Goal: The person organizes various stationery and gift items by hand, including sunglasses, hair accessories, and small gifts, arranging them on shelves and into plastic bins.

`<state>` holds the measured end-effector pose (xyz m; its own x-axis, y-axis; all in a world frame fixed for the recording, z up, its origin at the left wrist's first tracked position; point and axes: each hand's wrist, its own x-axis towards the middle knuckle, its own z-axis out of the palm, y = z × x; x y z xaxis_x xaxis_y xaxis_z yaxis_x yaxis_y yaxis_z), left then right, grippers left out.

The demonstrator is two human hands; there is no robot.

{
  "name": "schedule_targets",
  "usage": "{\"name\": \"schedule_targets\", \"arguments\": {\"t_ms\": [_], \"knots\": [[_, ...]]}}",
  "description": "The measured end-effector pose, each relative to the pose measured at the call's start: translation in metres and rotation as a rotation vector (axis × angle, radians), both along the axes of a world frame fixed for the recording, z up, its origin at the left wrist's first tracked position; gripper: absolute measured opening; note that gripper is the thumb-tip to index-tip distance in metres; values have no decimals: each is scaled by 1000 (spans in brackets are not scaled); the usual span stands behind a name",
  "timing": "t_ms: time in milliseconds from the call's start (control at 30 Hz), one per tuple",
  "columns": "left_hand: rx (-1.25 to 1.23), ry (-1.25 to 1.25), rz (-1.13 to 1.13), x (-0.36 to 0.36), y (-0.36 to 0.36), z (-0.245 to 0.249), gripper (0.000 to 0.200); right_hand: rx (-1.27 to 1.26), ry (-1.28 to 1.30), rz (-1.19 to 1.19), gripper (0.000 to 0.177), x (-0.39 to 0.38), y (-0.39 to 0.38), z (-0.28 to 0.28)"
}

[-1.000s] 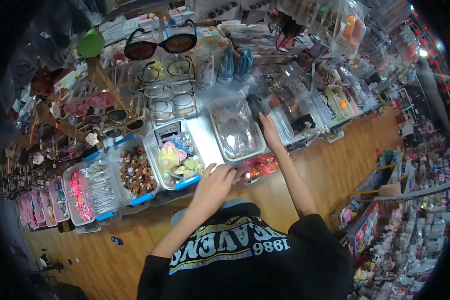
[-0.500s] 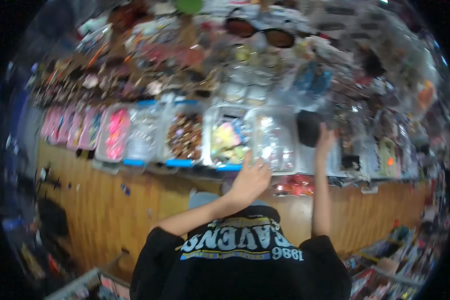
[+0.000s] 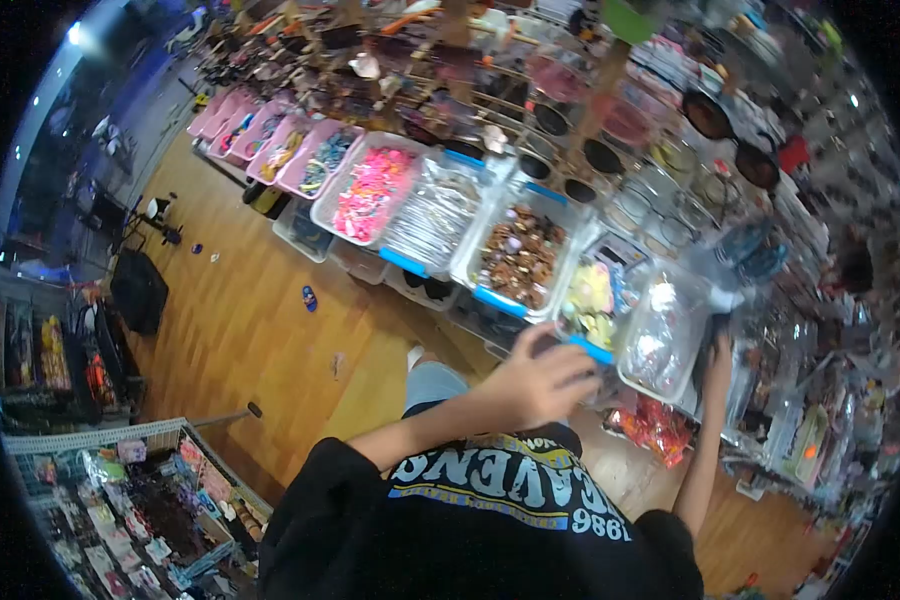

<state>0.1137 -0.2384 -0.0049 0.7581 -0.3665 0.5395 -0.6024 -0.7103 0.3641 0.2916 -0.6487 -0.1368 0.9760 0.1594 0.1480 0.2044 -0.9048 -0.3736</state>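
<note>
My left hand (image 3: 545, 382) is over the front edge of a blue-clipped box (image 3: 592, 348) holding yellow items and small packets. Its fingers are spread and nothing shows in them. To the right stands a clear bin (image 3: 662, 335) with transparent packets. Just beyond its right side, my right hand (image 3: 718, 368) has its fingers against a dark object (image 3: 708, 335), mostly hidden by the bin and the hand.
Boxes of brown clips (image 3: 520, 255), silvery packets (image 3: 435, 215) and pink pieces (image 3: 373, 190) run leftward to pink baskets (image 3: 330, 160). Sunglasses (image 3: 707, 115) lie behind. Red packets (image 3: 652, 430) are below the bin. A wire-sided display (image 3: 150, 430) stands lower left.
The view has turned, and the row of boxes now slants down to the right. The dark object by my right hand, round and plain before, now shows only as a narrow strip.
</note>
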Motion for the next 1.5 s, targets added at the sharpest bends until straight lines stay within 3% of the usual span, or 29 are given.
{"name": "schedule_targets", "arguments": {"t_ms": [100, 133, 167, 300, 367, 467, 500, 600, 633, 700, 767, 833, 900, 1000, 1067, 1167, 1233, 1300, 1400, 1500], "knots": [[-30, -24, 339, -16, 79, 1, 29, -27, -8, -177, 42, -56, -18, -5], [43, -43, 404, -20, 111, 5, 27, -127, -71, -218, 43, -69, -37, -30], [-60, -18, 548, -26, 140, -5, 23, -52, -108, -192, 44, -86, -32, -27], [-120, -134, 963, -41, 266, -4, 17, -166, -153, -369, 44, -128, -10, -33], [-245, -143, 1072, -44, 355, -11, 15, -56, -157, -407, 44, -145, 56, 8], [-475, -122, 1155, -31, 515, -25, 20, 104, -209, -506, 48, -157, 76, -9], [-274, -122, 1213, -24, 573, -32, 24, 168, -182, -558, 51, -162, 87, -9], [264, -170, 1201, 6, 704, -35, 36, -149, -243, -580, 47, -174, 87, -35], [271, -156, 1194, 15, 730, -37, 36, -156, -229, -583, 47, -184, 100, -33], [515, 58, 1114, 32, 772, -34, 33, 53, -129, -576, 46, -204, 125, -34], [513, 150, 1109, 38, 795, -39, 30, 34, -154, -558, 46, -224, 146, -33], [506, 247, 1104, 42, 810, -41, 27, 145, -23, -680, 45, -244, 181, -13], [466, 387, 968, 42, 824, -39, 25, 36, -127, -604, 44, -260, 178, -19], [549, 316, 883, 31, 824, -36, 24, 124, 6, -762, 43, -269, 210, -6], [523, 318, 831, 23, 841, -41, 23, -96, -41, -743, 43, -271, 205, -22], [505, 391, 799, 13, 843, -31, 26, 38, 17, -728, 43, -262, 231, -23], [515, 463, 811, 6, 833, -29, 29, 47, -6, -732, 43, -254, 245, -24], [381, 71, 766, 3, 815, -36, 44, 60, -60, -738, 42, -250, 255, -24], [339, 103, 571, 1, 739, -14, 56, 121, -131, -740, 43, -239, 242, -37], [388, 157, 413, 10, 694, -17, 54, 217, -194, -733, 43, -225, 232, -45]]}}
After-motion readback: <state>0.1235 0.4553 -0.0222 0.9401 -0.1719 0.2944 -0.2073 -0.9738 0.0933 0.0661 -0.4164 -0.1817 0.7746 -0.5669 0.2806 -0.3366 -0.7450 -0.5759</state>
